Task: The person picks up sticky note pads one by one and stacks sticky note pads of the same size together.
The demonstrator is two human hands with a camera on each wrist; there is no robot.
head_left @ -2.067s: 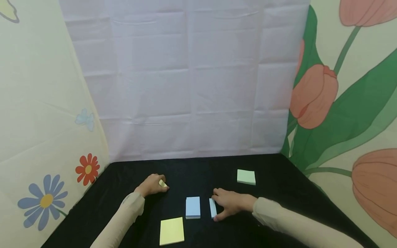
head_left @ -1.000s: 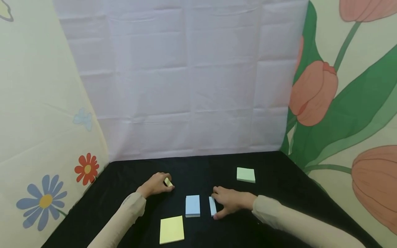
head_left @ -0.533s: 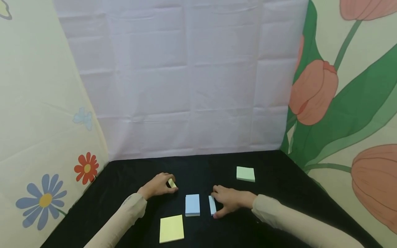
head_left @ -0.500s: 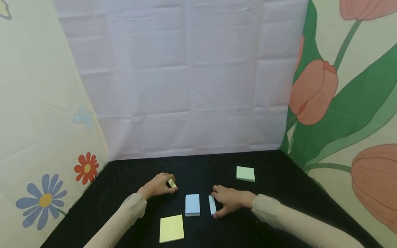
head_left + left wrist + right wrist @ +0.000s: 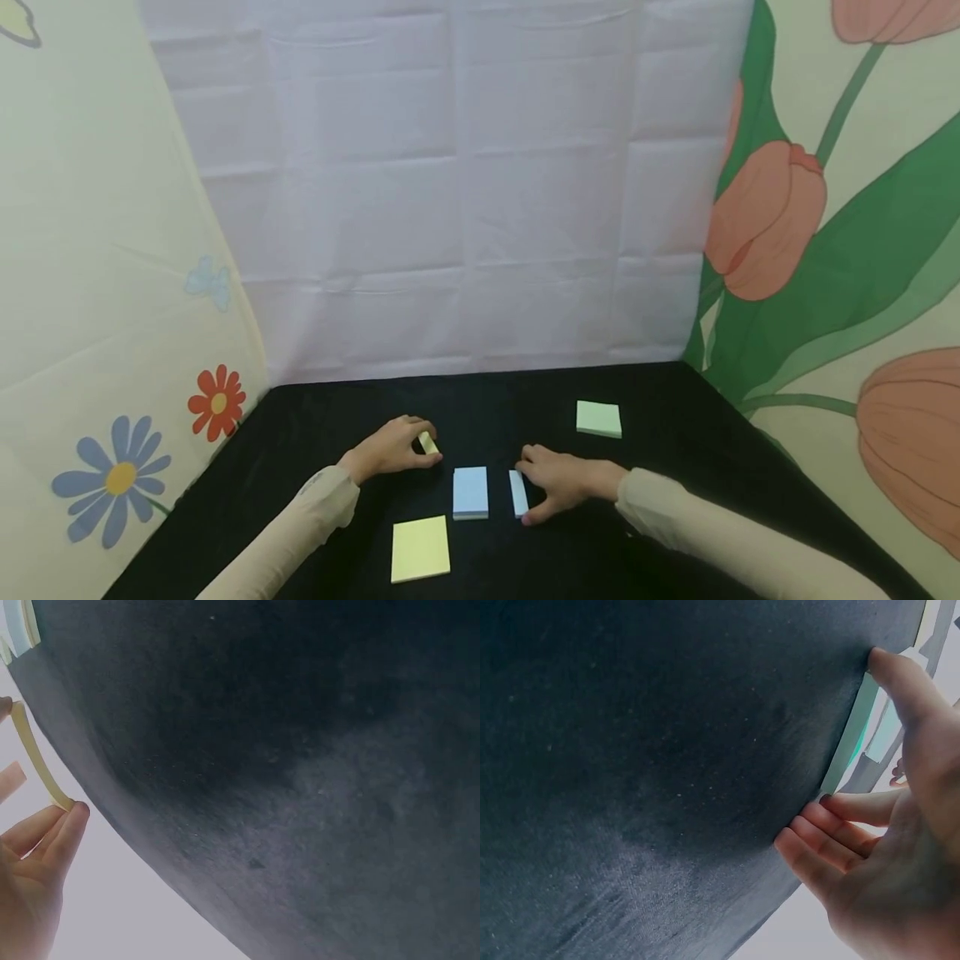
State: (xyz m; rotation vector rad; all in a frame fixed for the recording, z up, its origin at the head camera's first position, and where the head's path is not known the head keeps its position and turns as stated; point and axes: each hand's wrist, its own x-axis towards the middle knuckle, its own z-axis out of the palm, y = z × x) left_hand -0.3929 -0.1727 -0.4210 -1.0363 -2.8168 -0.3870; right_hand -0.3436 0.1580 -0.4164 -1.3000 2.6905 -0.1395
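Observation:
Between thumb and fingers, my left hand (image 5: 393, 447) grips a small yellow sticky note pad (image 5: 428, 443) at the back left of the blue pads. In the left wrist view that yellow pad (image 5: 35, 754) appears as a thin, slightly bowed strip held by its ends. My right hand (image 5: 562, 477) holds a narrow light-blue sticky note pad (image 5: 519, 494) by its two ends, close over the black cloth. The right wrist view shows the pad's edge (image 5: 849, 735) between thumb and index finger. A blue sticky note pad (image 5: 470, 493) lies flat between the hands.
A larger square yellow sticky note pad (image 5: 421, 550) lies at the front, left of centre. Farther back on the right is a pale green pad (image 5: 598, 419). Black cloth (image 5: 540, 562) covers the table; a white sheet (image 5: 465, 208) hangs behind it, with flower-printed cloths at both sides.
My left hand has moved a short way right with the small yellow pad, nearer the flat blue pad. My right hand keeps its place on the narrow blue pad.

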